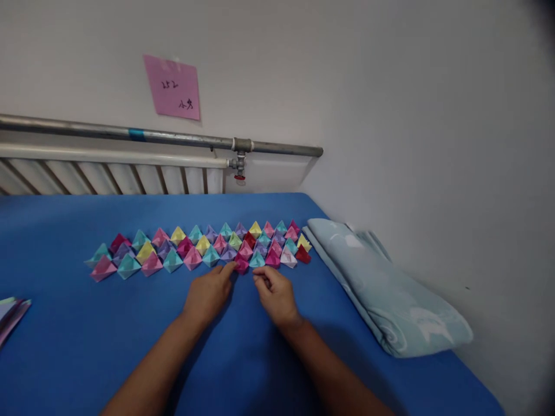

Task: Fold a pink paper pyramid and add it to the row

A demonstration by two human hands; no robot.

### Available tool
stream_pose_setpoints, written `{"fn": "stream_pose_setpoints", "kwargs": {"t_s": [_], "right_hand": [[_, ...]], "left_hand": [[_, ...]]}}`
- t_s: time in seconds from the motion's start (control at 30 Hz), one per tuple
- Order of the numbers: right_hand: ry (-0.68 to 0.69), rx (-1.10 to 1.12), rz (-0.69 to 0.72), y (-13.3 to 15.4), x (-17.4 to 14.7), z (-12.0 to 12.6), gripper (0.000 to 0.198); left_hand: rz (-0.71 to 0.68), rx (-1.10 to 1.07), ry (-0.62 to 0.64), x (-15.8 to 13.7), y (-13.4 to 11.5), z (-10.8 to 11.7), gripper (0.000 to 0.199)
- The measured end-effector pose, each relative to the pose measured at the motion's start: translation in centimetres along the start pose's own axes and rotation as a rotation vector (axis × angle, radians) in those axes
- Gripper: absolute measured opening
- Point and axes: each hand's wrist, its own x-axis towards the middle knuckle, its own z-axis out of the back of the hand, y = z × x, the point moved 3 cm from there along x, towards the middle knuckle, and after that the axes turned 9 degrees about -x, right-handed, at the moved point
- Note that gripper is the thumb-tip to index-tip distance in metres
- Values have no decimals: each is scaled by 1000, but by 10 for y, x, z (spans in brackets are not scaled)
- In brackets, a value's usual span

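Observation:
Several rows of folded paper boats [172,261] in pink, teal, purple, yellow and red stand close together on a blue sheet [108,341]. At the front row's middle, my left hand [208,293] has its fingers pressed together at the left edge of a magenta paper boat [241,264]. My right hand [276,293] is closed, thumb and forefinger pinched just below a teal paper boat [256,260]. Whatever lies between the right fingertips, if anything, cannot be made out.
A folded pale-green blanket [381,289] lies right of the boats, along the wall. Coloured paper sheets [13,315] sit at the left edge. Behind the bed are a radiator [108,176], a metal pipe [182,137] with a valve, and a pink note [173,86].

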Motion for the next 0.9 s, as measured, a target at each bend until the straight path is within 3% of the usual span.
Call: {"fn": "stream_pose_setpoints", "kwargs": {"t_s": [0.17, 0.37, 0.6, 0.9], "right_hand": [[-19, -57, 2, -10, -7, 19, 17], [54, -255, 39, -12, -14, 30, 21], [136, -476, 69, -2, -7, 26, 22], [186, -563, 52, 3, -9, 27, 25]], "left_hand": [[-59, -252, -211, -16, 20, -4, 36], [-124, -369, -363, -28, 28, -10, 31], [-126, -409, -388, -39, 27, -13, 29], [-99, -422, -417, -53, 26, -12, 29]]}}
